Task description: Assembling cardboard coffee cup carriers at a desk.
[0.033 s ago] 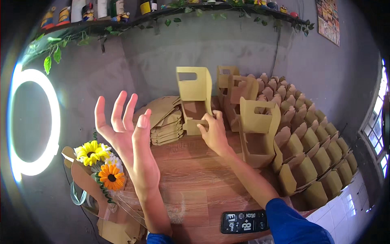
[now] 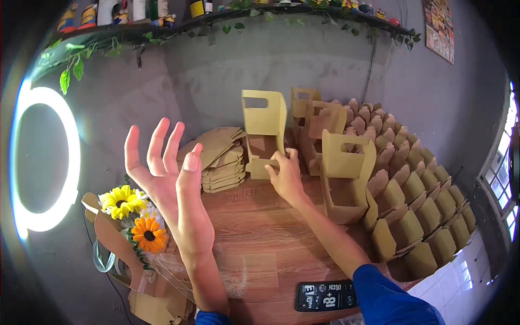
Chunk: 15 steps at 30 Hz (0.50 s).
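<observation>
My left hand (image 2: 181,189) is raised over the left side of the table with its fingers spread, holding nothing. My right hand (image 2: 288,177) reaches to the table's far side and grips the low front corner of an upright cardboard carrier box (image 2: 264,120). This box has a tall back panel with a handle slot and an open front. Right of it stands another folded carrier box (image 2: 346,168), with more boxes of that shape (image 2: 327,116) behind. A stack of flat cardboard blanks (image 2: 222,165) lies just left of the held box.
Rows of small open cardboard boxes (image 2: 403,189) cover the right side. A black phone-like slab (image 2: 325,296) lies near the front edge. Artificial flowers (image 2: 135,216) and cardboard pieces (image 2: 157,306) are at left, below a lit ring lamp (image 2: 73,157). A shelf (image 2: 179,27) runs above.
The carrier box in my right hand has shifted slightly to the right. My left hand stays raised and spread, almost where it was.
</observation>
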Tool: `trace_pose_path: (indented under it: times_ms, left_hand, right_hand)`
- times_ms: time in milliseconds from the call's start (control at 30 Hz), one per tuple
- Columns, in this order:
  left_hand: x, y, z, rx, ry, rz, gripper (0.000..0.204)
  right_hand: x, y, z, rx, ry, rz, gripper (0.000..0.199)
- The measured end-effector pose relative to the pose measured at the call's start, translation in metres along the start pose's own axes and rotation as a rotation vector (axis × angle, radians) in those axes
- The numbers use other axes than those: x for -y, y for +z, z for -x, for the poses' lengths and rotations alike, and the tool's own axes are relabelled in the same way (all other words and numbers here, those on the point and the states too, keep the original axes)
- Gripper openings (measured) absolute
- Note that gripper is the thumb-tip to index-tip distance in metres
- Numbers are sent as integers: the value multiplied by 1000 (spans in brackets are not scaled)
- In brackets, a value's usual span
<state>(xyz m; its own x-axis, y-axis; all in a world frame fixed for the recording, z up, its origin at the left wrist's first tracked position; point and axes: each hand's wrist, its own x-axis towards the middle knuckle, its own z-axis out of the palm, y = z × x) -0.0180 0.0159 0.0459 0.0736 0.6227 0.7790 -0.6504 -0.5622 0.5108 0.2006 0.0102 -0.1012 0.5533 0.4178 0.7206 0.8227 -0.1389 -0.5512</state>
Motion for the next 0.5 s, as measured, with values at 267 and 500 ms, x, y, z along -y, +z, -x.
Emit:
trace_pose_path:
  times_ms: [267, 500]
  left_hand:
    - [-16, -24, -6, -59, 140, -66, 75]
    - [-27, -60, -17, -92, 197, 235, 68]
  right_hand:
    - [-47, 63, -22, -14, 195, 225, 25]
    - [-132, 78, -70, -75, 268, 587, 43]
